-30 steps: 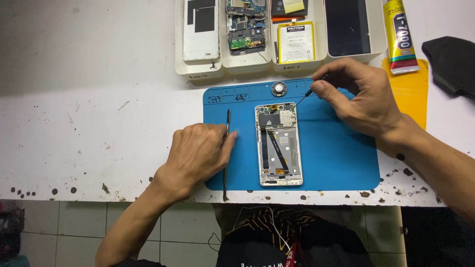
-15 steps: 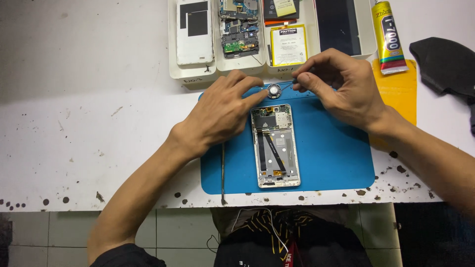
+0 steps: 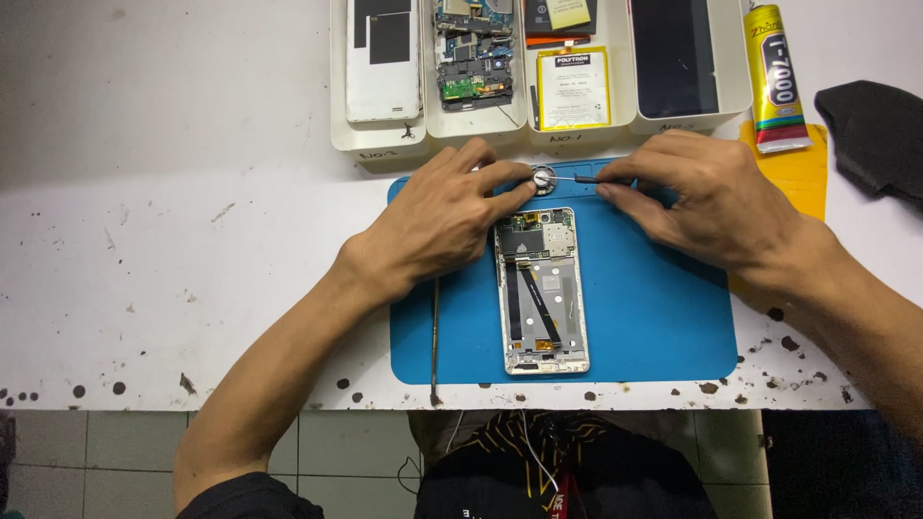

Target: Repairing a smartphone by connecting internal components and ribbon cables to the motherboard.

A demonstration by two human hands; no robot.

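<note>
head view, round part: a small silver disc (image 3: pixel 543 179) lies on the blue mat (image 3: pixel 654 317), close to the mat's far edge and just beyond the top end of the opened phone
head view, left hand: the left hand (image 3: pixel 437 226) comes in from the near left, fingertips (image 3: pixel 519 192) pressed against the disc's left side, pinching or steadying it; nothing else is held
head view, right hand: the right hand (image 3: pixel 711 207) comes in from the right and is closed on a thin screwdriver (image 3: pixel 582 178)
head view, key relation: the screwdriver's long axis runs left to right, along the mat's far edge, its tip touching the disc from the right; the disc sits between the two hands, both equally near
head view, phone: the opened phone (image 3: pixel 541 288) lies lengthwise, far to near, at the mat's middle, just beside the left hand's knuckles and untouched
head view, spare tool: a slim dark tool (image 3: pixel 435 336) lies along the mat's left edge, partly under the left forearm
head view, far edge of counter: white trays (image 3: pixel 524 125) with a back cover, a circuit board (image 3: pixel 471 58), a yellow battery (image 3: pixel 573 88) and a dark screen
head view, far right corner: a glue tube (image 3: pixel 777 82) and a black cloth (image 3: pixel 875 135), well clear
head view, obstruction: nothing stands between the hands and the disc
</note>
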